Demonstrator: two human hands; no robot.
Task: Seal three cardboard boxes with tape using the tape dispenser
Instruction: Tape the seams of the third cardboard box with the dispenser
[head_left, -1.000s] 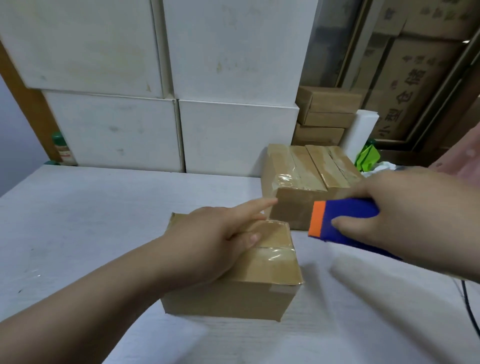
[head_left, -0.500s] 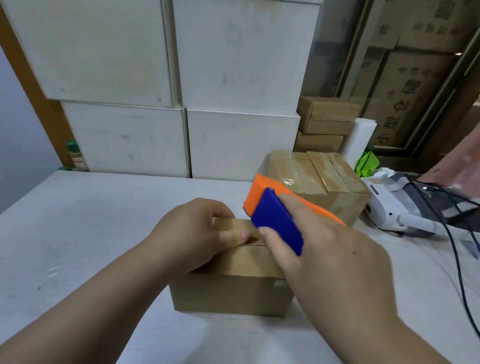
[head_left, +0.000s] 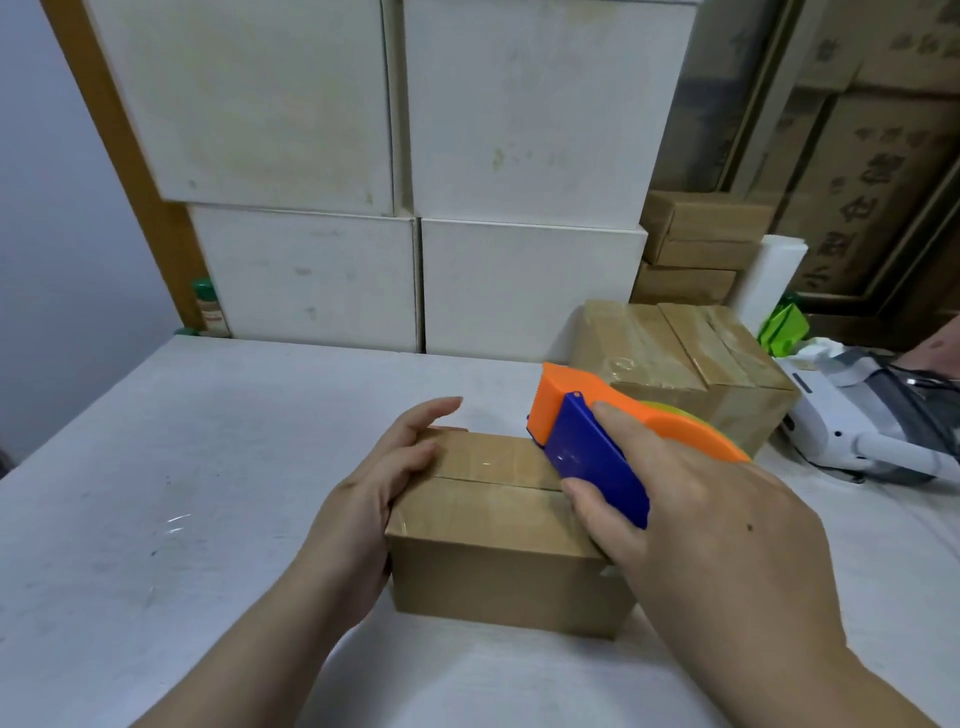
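Dispenser (head_left: 587, 457) now down on box (head_left: 493, 545) top at seam's right end, moved in from the right; clenched in right hand (head_left: 701, 519); left hand (head_left: 374, 493) shifted off top to box's left end, fingers relaxed, bracing; box on table (head_left: 156, 467); taping pass likely imminent.

Single head-worn wide-angle view, pitched forward and down over a white table (head_left: 156, 467).

The camera looks from the near edge toward the far wall of stacked white boxes (head_left: 519, 130), which fills the upper frame. It sits close above the small cardboard box (head_left: 493, 551) at centre. Both forearms enter from the bottom edge, the left hand (head_left: 363, 504) left of that box, the right hand (head_left: 717, 530) gripping the tape dispenser (head_left: 592, 462) on its right. Brown cartons (head_left: 872, 156) close the far right corner.
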